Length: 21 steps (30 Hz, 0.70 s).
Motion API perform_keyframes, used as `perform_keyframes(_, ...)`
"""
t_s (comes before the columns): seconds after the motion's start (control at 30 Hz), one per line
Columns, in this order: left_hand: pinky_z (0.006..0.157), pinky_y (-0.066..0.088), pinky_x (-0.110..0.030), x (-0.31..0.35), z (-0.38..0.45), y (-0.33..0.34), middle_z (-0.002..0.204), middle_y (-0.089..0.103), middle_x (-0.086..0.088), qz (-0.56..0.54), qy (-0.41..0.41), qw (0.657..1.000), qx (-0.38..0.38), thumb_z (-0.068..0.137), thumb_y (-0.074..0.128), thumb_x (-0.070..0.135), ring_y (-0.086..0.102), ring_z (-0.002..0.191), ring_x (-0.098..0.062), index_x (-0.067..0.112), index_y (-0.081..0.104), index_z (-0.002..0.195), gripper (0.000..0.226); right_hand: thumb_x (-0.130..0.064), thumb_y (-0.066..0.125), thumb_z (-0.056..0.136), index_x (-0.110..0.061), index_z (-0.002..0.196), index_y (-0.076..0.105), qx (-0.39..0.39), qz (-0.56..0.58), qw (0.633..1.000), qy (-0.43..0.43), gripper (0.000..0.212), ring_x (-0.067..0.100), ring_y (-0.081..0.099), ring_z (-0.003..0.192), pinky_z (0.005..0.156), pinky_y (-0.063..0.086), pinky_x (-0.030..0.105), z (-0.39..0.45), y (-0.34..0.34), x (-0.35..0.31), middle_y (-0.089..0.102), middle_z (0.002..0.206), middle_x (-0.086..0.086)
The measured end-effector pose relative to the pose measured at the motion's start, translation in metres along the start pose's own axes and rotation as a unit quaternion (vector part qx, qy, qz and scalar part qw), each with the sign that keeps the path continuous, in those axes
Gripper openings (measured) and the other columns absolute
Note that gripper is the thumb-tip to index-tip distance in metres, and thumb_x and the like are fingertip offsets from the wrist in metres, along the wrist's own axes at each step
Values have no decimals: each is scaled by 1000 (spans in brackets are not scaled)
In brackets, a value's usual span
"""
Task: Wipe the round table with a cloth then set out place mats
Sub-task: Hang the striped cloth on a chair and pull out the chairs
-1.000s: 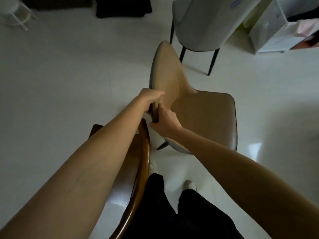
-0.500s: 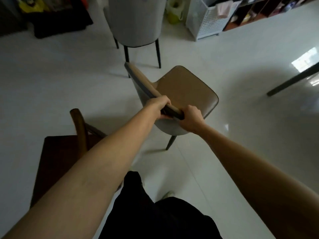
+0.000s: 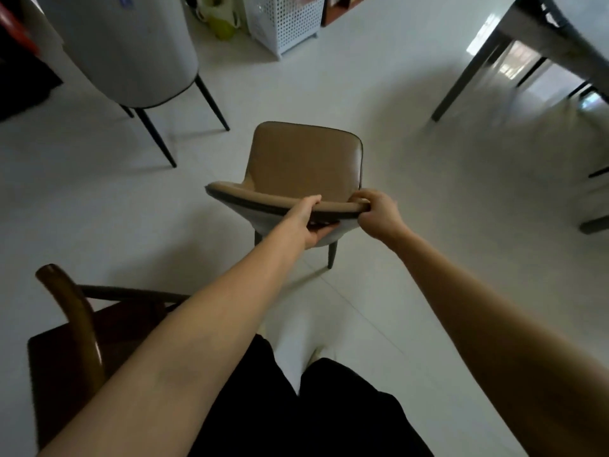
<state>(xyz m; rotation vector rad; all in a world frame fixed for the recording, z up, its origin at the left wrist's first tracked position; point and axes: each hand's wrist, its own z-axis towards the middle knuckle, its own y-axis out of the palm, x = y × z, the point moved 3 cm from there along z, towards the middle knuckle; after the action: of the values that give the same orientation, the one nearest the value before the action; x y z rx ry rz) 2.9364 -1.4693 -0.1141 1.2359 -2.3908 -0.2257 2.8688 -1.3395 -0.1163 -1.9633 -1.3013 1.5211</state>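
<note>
**Table waits while we shift a chair**

Table (image 3: 560, 37) stands far right, its top mostly out of view; no cloth or mats visible, so wiping seems unstarted. Our left hand (image 3: 308, 222) and right hand (image 3: 375, 211) both grip the tan chair (image 3: 303, 159) backrest.

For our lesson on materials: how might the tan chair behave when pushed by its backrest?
The tan chair probably tips or slides easily: thin legs, glossy floor. Its backrest seems stiff, unbent where the left hand and right hand grip it.
</note>
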Motion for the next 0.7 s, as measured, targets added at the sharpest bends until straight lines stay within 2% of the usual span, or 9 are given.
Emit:
perform_keyframes(0.03, 89, 51, -50, 0, 0, -6, 98, 53, -17, -17, 4, 1000, -8, 91, 64, 26, 54, 105, -35, 4, 50, 101, 28, 2, 53, 77, -15, 140, 46, 36, 123, 991, 49, 65, 26, 37, 134, 115, 28, 44, -4, 3, 4, 44, 144, 9)
perform_keyframes(0.07, 87, 51, -53, 0, 2, -14, 102, 52, -17, -30, 14, 999, -17, 89, 66, 34, 53, 101, -35, 8, 47, 113, 41, -5, 58, 81, -16, 149, 31, 84, 260, 956, 107, 74, 26, 30, 139, 117, 26, 45, -8, 8, 7, 32, 152, 9)
perform_keyframes(0.13, 81, 53, -58, 6, 5, -32, 112, 50, -16, -52, 54, 997, -7, 82, 70, 46, 52, 97, -35, 19, 39, 130, 64, -32, 75, 77, -16, 154, 10, 152, 464, 840, 234, 102, 31, 26, 142, 115, 28, 51, -17, 24, 6, 19, 157, 9)
perform_keyframes(0.2, 77, 54, -61, 20, 8, -50, 122, 48, -16, -83, 86, 993, 22, 78, 72, 48, 51, 102, -39, 23, 37, 136, 73, -46, 84, 66, -14, 151, 13, 139, 546, 759, 325, 116, 35, 35, 135, 107, 37, 57, -21, 42, -8, 26, 153, 11)
perform_keyframes(0.33, 85, 51, -61, 53, 5, -71, 113, 49, -16, -76, 95, 992, 16, 85, 70, 32, 49, 107, -40, 17, 43, 123, 49, -31, 81, 73, -13, 139, 38, 86, 659, 669, 333, 81, 32, 55, 113, 92, 49, 56, -17, 75, -41, 54, 128, 10)
perform_keyframes(0.4, 89, 50, -59, 64, 4, -73, 106, 50, -15, -35, 81, 996, 6, 86, 70, 23, 50, 103, -38, 14, 44, 119, 42, -18, 71, 80, -13, 134, 42, 115, 655, 664, 343, 62, 30, 60, 98, 84, 55, 54, -12, 76, -47, 59, 117, 13)
perform_keyframes(0.5, 76, 55, -55, 70, 7, -71, 109, 50, -18, 30, 57, 998, 16, 86, 64, 3, 53, 96, -37, 6, 48, 117, 35, -8, 61, 82, -7, 130, 47, 150, 610, 685, 369, 50, 28, 61, 83, 73, 59, 48, -13, 67, -48, 61, 105, 14)
perform_keyframes(0.6, 72, 55, -55, 73, 9, -72, 114, 48, -20, 53, 48, 997, 31, 85, 54, -5, 53, 99, -40, 3, 49, 120, 36, -4, 59, 80, -1, 125, 52, 165, 575, 703, 384, 45, 30, 63, 86, 75, 59, 47, -16, 63, -47, 61, 103, 15)
perform_keyframes(0.7, 85, 53, -56, 74, 12, -76, 114, 46, -20, 71, 48, 995, 49, 86, 48, -6, 52, 106, -40, -1, 48, 113, 27, -2, 59, 79, 1, 123, 53, 174, 552, 713, 396, 44, 30, 62, 88, 77, 59, 45, -22, 63, -49, 60, 101, 15)
